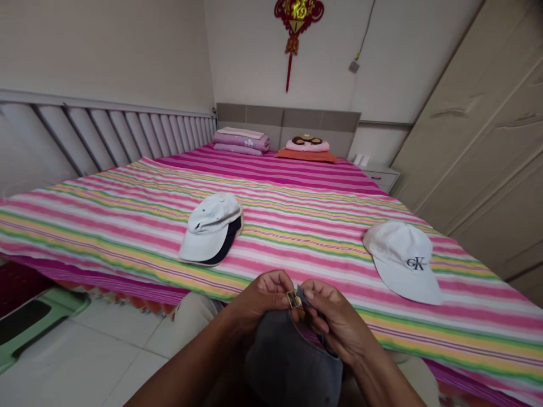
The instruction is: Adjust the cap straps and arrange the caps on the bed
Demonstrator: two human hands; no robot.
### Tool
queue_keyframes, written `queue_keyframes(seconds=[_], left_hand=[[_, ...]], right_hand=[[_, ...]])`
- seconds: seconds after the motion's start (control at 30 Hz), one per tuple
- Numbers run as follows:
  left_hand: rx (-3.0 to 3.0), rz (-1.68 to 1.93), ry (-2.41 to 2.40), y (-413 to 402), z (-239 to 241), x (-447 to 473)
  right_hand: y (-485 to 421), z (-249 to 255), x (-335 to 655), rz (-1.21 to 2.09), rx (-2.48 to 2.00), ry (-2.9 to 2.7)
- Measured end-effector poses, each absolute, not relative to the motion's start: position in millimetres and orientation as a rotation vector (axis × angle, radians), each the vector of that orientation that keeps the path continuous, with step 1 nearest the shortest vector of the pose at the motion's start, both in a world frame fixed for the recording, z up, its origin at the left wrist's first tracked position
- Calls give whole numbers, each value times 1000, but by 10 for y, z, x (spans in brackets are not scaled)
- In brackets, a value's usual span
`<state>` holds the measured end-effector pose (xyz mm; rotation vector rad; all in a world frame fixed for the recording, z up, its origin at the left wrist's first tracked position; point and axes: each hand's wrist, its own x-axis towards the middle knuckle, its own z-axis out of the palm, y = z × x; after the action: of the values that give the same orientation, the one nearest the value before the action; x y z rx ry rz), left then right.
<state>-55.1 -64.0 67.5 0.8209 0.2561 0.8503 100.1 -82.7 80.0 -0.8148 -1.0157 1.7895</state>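
Observation:
I hold a dark grey cap low in front of me, over the near edge of the striped bed. My left hand and my right hand both pinch its rear strap at a small brass buckle. Fingers of both hands are closed on the strap. A white cap with a navy side lies on the bed to the left. Another white cap with a dark logo lies on the bed to the right.
Folded purple bedding and an orange and pink pillow stack sit by the headboard. A wardrobe lines the right side. A green plastic stool stands on the tiled floor at left. A white nightstand stands far right.

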Motion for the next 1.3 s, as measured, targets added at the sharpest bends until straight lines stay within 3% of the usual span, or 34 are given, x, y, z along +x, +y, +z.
queue_keyframes(seconds=[0.2, 0.7, 1.3], left_hand=[[820, 909, 259, -663, 675, -526], [784, 904, 271, -639, 602, -517], [775, 803, 347, -620, 493, -576]], right_hand=[[-787, 728, 984, 1959, -693, -902], [-794, 672, 947, 2004, -634, -946], [-833, 691, 988, 1846, -668, -1090]])
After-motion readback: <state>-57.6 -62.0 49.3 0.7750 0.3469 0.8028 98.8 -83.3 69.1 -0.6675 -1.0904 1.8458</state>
